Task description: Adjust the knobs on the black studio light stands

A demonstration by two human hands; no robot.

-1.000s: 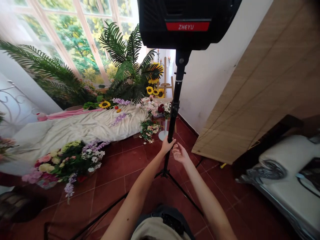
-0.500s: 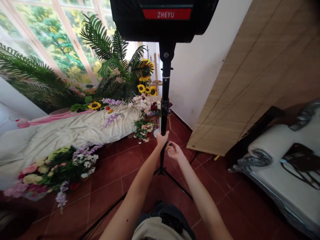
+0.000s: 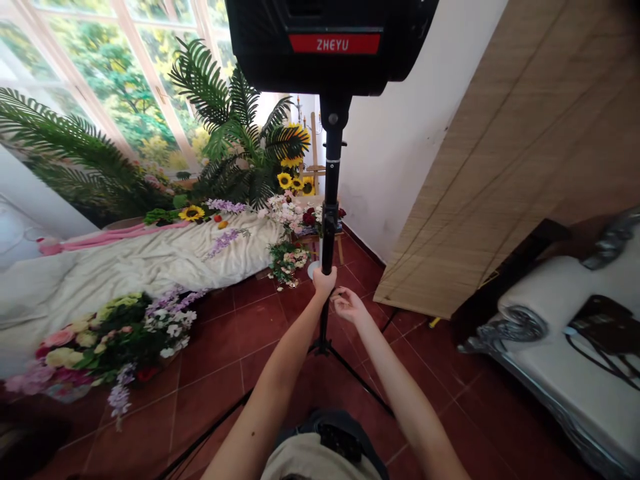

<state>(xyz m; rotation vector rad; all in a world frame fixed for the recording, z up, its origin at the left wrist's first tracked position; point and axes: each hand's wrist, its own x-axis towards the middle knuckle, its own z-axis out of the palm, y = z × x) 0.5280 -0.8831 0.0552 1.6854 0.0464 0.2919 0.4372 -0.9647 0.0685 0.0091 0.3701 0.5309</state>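
My left hand [image 3: 324, 281] is shut around the black pole of a light stand [image 3: 329, 200], low on its shaft. My right hand [image 3: 347, 305] is just right of the pole and slightly lower, with its fingers apart, holding nothing. At the top of the stand is a large black studio light [image 3: 325, 43] with a red ZHEYU label. The stand's tripod legs [image 3: 345, 373] spread across the floor below my hands, and my forearms hide part of them.
Red floor tiles [image 3: 225, 393] run around the stand. Ahead lies a white cloth [image 3: 150, 260] with artificial flowers and palm fronds [image 3: 235, 113]. A bamboo panel [image 3: 480, 167] leans at the right, above a white silver-trimmed bench [image 3: 565, 360].
The view has swung so the room sits further left, and the stand looks more upright. My left hand stays on the pole, and my right hand stays open beside it.
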